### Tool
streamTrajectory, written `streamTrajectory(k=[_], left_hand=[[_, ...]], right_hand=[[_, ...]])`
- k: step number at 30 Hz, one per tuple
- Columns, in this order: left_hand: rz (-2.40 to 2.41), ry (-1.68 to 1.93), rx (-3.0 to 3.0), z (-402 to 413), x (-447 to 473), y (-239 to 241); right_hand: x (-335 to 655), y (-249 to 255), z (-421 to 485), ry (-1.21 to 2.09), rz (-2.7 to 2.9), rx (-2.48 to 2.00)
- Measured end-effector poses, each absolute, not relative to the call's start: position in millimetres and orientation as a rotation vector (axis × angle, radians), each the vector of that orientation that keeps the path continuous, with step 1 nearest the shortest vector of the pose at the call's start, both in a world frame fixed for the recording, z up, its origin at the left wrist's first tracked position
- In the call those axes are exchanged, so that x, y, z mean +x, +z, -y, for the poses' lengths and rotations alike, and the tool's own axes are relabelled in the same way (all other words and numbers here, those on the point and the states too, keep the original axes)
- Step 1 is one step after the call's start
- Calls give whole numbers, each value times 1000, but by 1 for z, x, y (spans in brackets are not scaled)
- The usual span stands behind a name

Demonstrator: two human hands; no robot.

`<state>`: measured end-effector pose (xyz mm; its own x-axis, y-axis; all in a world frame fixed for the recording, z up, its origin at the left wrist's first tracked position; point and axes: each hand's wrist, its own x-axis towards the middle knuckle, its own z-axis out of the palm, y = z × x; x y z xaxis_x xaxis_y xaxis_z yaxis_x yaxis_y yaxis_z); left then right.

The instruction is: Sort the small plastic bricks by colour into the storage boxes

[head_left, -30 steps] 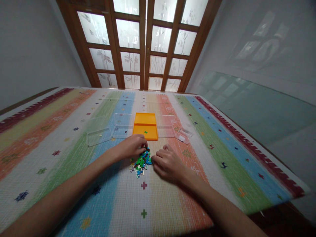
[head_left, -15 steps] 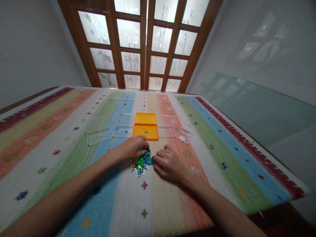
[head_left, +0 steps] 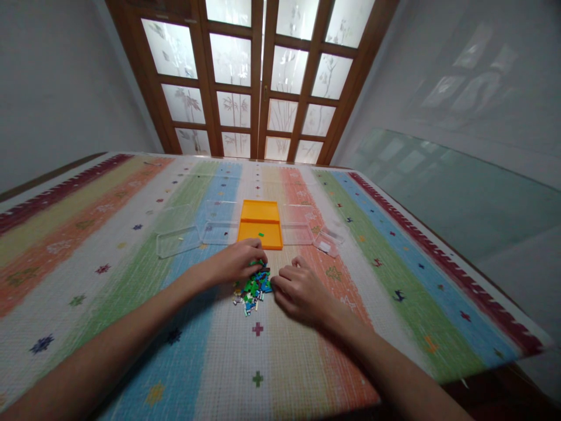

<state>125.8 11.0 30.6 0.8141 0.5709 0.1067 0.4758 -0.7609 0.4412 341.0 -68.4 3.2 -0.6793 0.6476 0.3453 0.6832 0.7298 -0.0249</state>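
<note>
A small heap of tiny bricks (head_left: pixel 253 288), mostly green and blue, lies on the striped tablecloth (head_left: pixel 131 245) between my hands. My left hand (head_left: pixel 236 261) rests at the heap's far left edge with its fingers curled and pinched onto a small green piece. My right hand (head_left: pixel 298 289) lies against the heap's right side, fingers bent and closed, and I cannot see anything in it. Just beyond the heap sits an open orange box (head_left: pixel 259 226) with one green piece inside.
Clear plastic boxes flank the orange one: one at the left (head_left: pixel 177 241), one beside it (head_left: pixel 218 232), one to the right (head_left: pixel 298 234) and a small one (head_left: pixel 328 242) further right. The table's right edge (head_left: pixel 482 292) drops off near a glass panel. Wooden glazed doors stand behind.
My left hand has shifted slightly right and forward over the heap's top edge, its fingers closing on a green piece. My right hand has barely moved.
</note>
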Motion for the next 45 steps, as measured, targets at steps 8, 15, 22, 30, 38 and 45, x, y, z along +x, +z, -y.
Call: streamTrajectory(k=[8, 15, 22, 30, 38, 45], left_hand=[[-731, 321, 2595, -12, 126, 25], [-740, 335, 2579, -7, 127, 30], [-702, 294, 2596, -6, 129, 32], [-729, 364, 2549, -5, 130, 29], [-927, 485, 2557, -25, 102, 64], [-1296, 487, 2516, -55, 56, 75]], right_hand=[[341, 2, 68, -148, 2595, -1026], [342, 2, 67, -158, 2592, -1019], [341, 1, 68, -150, 2587, -1015], [341, 0, 67, -153, 2584, -1018], [341, 2, 67, -130, 2590, -1030], [341, 1, 67, -129, 2584, -1032]])
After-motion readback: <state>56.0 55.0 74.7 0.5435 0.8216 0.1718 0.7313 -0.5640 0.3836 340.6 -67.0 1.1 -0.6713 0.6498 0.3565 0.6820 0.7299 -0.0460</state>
